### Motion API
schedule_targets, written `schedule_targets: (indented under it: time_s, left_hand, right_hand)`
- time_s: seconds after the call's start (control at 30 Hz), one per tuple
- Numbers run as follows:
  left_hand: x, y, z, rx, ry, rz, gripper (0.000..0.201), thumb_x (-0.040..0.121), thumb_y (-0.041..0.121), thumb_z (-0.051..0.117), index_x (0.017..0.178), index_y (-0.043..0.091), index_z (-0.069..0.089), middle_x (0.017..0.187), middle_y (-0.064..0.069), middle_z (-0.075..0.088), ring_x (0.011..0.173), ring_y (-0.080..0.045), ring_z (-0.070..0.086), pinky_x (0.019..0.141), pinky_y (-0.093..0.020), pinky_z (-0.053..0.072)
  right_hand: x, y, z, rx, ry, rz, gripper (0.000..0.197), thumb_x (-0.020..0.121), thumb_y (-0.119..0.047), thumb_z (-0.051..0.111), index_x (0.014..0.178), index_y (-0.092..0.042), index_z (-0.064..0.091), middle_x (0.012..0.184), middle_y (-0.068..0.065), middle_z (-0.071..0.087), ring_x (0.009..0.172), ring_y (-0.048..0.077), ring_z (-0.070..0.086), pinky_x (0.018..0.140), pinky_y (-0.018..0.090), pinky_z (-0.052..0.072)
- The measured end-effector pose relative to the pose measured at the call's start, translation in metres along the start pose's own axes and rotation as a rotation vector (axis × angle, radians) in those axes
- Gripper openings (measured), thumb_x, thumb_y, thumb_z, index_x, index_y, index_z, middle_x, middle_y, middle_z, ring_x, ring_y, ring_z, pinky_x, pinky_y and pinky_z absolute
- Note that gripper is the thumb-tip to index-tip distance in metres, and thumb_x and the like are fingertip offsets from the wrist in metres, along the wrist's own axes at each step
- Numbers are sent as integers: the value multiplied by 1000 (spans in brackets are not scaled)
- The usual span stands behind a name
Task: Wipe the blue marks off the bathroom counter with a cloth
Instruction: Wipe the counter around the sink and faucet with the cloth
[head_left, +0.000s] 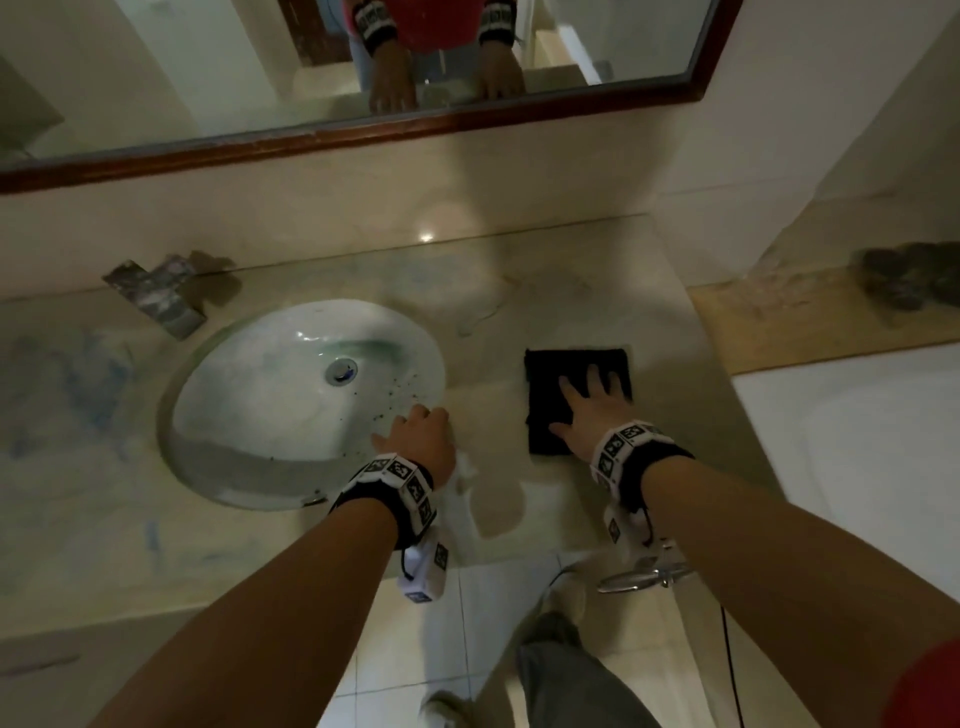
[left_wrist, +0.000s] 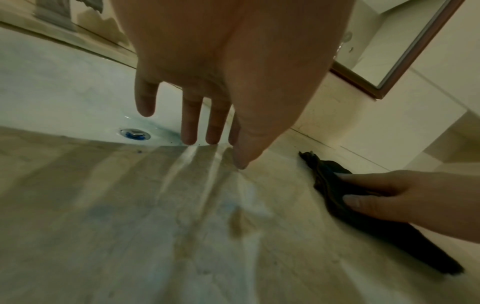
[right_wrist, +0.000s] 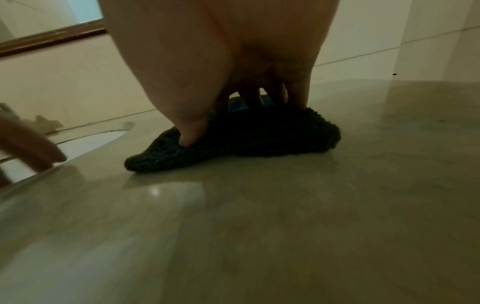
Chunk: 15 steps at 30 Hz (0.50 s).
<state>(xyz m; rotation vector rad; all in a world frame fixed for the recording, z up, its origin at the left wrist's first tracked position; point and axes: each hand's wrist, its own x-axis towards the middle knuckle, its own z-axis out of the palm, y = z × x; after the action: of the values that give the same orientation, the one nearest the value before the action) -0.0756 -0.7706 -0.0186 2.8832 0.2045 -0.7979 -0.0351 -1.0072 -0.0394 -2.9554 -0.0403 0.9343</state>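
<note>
Nearest us, our left hand (head_left: 415, 439) rests flat on the counter (head_left: 519, 291) at the near rim of the sink (head_left: 291, 400), fingers straight and holding nothing. Just to its right, our right hand (head_left: 589, 410) presses the dark folded cloth (head_left: 566, 374) against the counter with fingers spread and the thumb dug into its edge; it pins the cloth more than it grips it.

The cloth looks soft, thick and light, a looped weave that should bunch under pressure, so we judge a flat palm in its middle the best hold. The counter looks glossy and wet in streaks, so we expect the cloth to slide easily.

The blue marks (head_left: 93, 384) lie well apart from the cloth, beyond the sink on the left, with fainter blue behind the basin. The basin stands between. Farther back a grey box (head_left: 156, 299) lies by the wall, under the mirror (head_left: 363, 130).
</note>
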Motion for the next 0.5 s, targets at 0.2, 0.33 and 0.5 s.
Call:
schedule_targets:
  time_s: [0.2, 0.33, 0.5]
  left_hand:
    - [15, 0, 1, -93, 59, -27, 23, 92, 21, 45, 113, 24, 54, 114, -1, 53, 107, -27, 55, 100, -55, 37]
    - [19, 0, 2, -97, 119, -32, 21, 94, 21, 44, 110, 24, 56, 108, 0, 56, 99, -25, 58, 94, -48, 44]
    - [22, -5, -1, -113, 108, 14, 21, 94, 25, 44, 109, 24, 58, 102, 0, 57, 93, -26, 61, 92, -50, 46]
  right_hand:
    - [53, 11, -31, 6, 38, 49, 78, 94, -65, 35, 155, -33, -3, 163, 8, -11, 147, 41, -2, 119, 52, 17]
    - [79, -2, -44, -26, 66, 41, 78, 94, -64, 35, 155, -32, -2, 163, 10, -8, 147, 43, 1, 118, 54, 17]
    - [86, -24, -46, -38, 98, -21, 72, 97, -56, 36, 155, -32, 0, 163, 10, -8, 147, 41, 0, 119, 52, 14]
